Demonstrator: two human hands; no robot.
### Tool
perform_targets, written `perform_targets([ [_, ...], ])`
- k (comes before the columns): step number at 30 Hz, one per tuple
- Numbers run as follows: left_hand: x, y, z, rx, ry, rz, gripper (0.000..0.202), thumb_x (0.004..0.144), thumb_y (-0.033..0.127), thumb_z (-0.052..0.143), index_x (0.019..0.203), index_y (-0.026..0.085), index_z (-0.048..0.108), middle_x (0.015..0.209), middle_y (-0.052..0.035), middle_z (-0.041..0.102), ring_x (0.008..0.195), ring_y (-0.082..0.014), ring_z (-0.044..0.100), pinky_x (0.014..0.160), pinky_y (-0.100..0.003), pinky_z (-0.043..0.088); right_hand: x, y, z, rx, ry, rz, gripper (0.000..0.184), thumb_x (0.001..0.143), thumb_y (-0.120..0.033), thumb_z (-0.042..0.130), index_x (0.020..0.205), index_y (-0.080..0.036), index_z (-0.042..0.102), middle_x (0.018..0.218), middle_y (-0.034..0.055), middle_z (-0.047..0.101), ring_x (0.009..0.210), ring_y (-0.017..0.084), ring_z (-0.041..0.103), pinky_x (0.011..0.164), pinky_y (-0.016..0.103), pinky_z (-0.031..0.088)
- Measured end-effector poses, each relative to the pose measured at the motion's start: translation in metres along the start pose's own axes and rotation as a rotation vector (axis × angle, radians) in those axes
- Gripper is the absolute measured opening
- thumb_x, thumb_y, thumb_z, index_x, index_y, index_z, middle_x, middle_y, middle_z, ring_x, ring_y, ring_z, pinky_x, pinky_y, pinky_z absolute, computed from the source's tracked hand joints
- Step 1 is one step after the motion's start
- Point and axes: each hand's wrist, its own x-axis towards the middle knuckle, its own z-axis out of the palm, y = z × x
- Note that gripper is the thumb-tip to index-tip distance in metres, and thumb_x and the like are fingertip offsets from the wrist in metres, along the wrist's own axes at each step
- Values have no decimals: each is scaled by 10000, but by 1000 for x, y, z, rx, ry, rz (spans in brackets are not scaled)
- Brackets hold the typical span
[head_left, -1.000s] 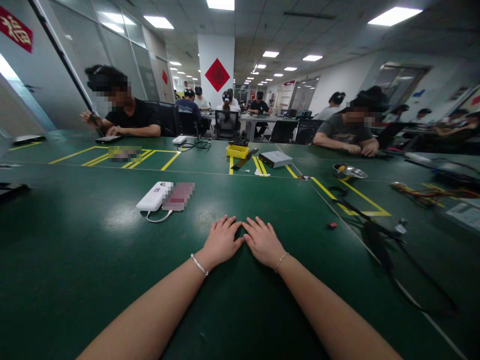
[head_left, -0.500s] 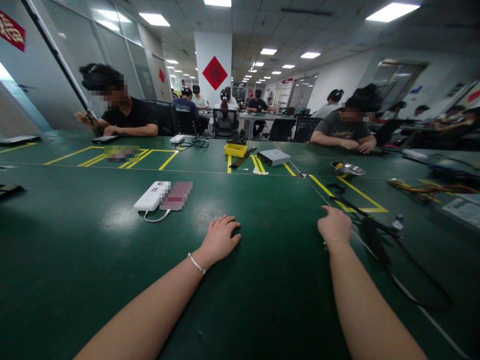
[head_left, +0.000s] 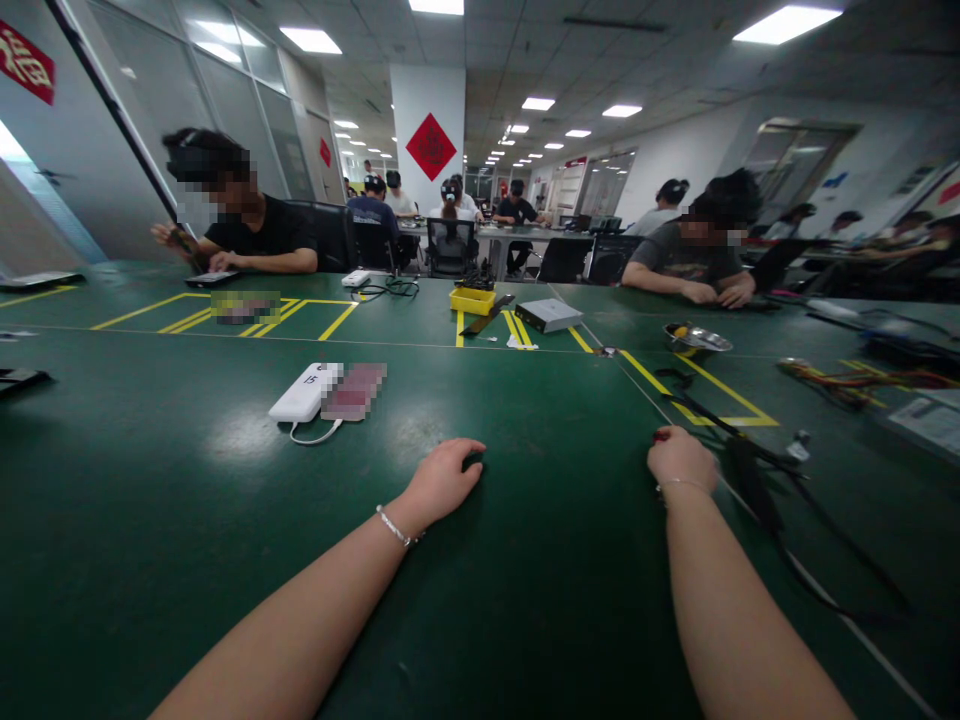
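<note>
My left hand point(head_left: 444, 484) rests on the green tabletop point(head_left: 555, 540) with its fingers slightly bent and the thumb apart from the index finger. It holds nothing. Closer to the table's right side, my right hand point(head_left: 681, 460) is closed, and a small dark red spot shows at its fingertips; what it holds there I cannot make out. Just right of that hand lies a black cable point(head_left: 750, 490) with a thick middle part. Beyond my left hand, a white power bank point(head_left: 306, 393) is joined by a short white cord point(head_left: 315, 438) to a blurred-out phone-like slab point(head_left: 354, 392).
Farther off stand a yellow bin point(head_left: 472, 300), a grey box point(head_left: 549, 315) and a metal bowl point(head_left: 696, 338). Coloured wires point(head_left: 825, 382) lie at the right. Yellow tape point(head_left: 731, 392) marks the table. Two people point(head_left: 259, 235) sit across from me.
My right hand has drawn back slightly, moved a little right and closed its pointing finger; a red spot now shows there. My left fingers have drawn together somewhat.
</note>
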Motion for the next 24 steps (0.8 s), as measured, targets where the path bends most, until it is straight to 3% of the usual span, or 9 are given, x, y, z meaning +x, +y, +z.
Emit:
perform_targets([
  [5, 0, -2, 2, 2, -21, 25, 255, 772, 268, 455, 994, 217, 570, 1037, -45, 592, 1001, -198, 511, 895, -330, 375, -3, 0, -2, 49, 17, 54, 359, 712, -218, 418, 1060, -191, 504, 960, 143, 581, 883, 307, 530, 651, 404, 433],
  [8, 0, -3, 3, -20, -15, 31, 247, 773, 271, 455, 986, 220, 569, 1030, -45, 595, 998, -202, 512, 889, -340, 374, -5, -5, -2, 102, 112, -17, 317, 730, -238, 402, 1013, -164, 524, 958, 151, 569, 880, 293, 526, 677, 401, 425],
  [13, 0, -1, 2, -129, 8, 17, 298, 782, 274, 454, 1072, 237, 508, 1027, -31, 602, 981, -201, 526, 856, -352, 389, -39, -47, -5, 259, 206, -507, 224, 733, -250, 433, 890, -157, 563, 879, 102, 560, 842, 213, 517, 746, 341, 409],
  [18, -1, 3, 2, -278, 18, 28, 371, 791, 269, 457, 1158, 242, 418, 984, -20, 618, 905, -171, 565, 800, -320, 422, -111, -101, -1, 382, -12, -1047, 164, 732, -215, 464, 868, -176, 547, 821, 52, 566, 781, 165, 517, 717, 283, 410],
  [21, 0, 5, 1, -330, 42, 59, 316, 785, 253, 473, 1101, 232, 464, 931, -12, 631, 859, -149, 579, 771, -284, 434, -144, -115, 5, 387, -71, -1212, 154, 732, -195, 474, 871, -181, 539, 802, 45, 570, 757, 162, 519, 703, 283, 409],
  [24, 0, 7, 0, -305, 78, 69, 176, 776, 262, 493, 933, 219, 560, 865, -5, 635, 797, -139, 584, 725, -258, 439, -153, -118, 8, 416, -82, -1248, 180, 748, -196, 458, 912, -183, 532, 826, 50, 577, 748, 158, 527, 707, 285, 417],
])
